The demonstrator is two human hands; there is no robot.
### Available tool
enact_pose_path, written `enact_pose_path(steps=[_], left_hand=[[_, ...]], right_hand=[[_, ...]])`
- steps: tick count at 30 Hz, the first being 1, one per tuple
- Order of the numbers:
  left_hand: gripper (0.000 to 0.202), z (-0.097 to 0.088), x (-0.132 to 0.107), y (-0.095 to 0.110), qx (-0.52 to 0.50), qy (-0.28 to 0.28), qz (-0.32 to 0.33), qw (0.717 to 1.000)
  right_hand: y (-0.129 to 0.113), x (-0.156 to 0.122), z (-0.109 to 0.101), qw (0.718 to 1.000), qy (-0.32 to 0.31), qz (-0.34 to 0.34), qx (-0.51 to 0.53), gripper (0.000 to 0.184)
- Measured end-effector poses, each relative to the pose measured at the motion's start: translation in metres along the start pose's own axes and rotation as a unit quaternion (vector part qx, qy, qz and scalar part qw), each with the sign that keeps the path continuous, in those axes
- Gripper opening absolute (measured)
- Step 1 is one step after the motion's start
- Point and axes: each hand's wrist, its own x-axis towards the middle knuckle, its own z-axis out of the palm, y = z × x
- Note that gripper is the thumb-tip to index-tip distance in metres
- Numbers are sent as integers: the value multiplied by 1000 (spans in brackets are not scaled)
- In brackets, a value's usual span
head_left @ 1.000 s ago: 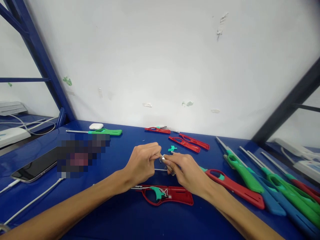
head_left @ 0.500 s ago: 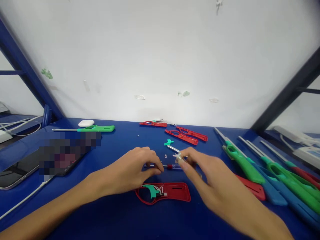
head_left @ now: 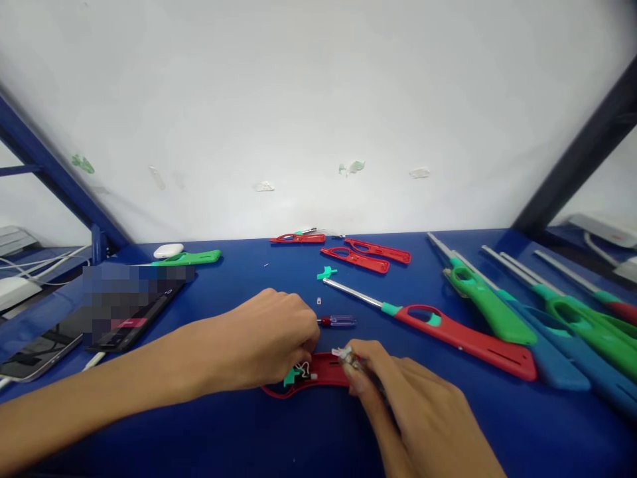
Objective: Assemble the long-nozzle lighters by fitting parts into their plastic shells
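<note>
One opened red lighter (head_left: 328, 378) lies on the blue table (head_left: 223, 431). The right hand (head_left: 418, 408), near its right end, pinches a small shiny part (head_left: 346, 357) between the fingers; the left hand (head_left: 271, 338) curls down by the lighter's white wires (head_left: 304, 367), and whether those fingers grip anything I cannot tell. A screwdriver (head_left: 342, 321) lies just beyond.

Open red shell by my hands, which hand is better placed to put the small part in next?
Probably your right hand: it already holds the small part, close to the open red shell. Your left hand is at the shell's other end, by the white wires.
</note>
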Motion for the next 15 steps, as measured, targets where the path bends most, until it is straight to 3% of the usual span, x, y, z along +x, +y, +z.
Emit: enact_pose_path(steps=[10,13,15], left_hand=[[10,-12,10,14,110,-51,75,990],[13,-15,9,9,93,-47,95,990],[19,-15,6,5,68,-13,78,995]], right_hand=[[-1,0,8,999,3,-28,44,32],[0,-4,8,998,-12,-23,53,27],[1,-5,8,998,-18,-27,49,28]])
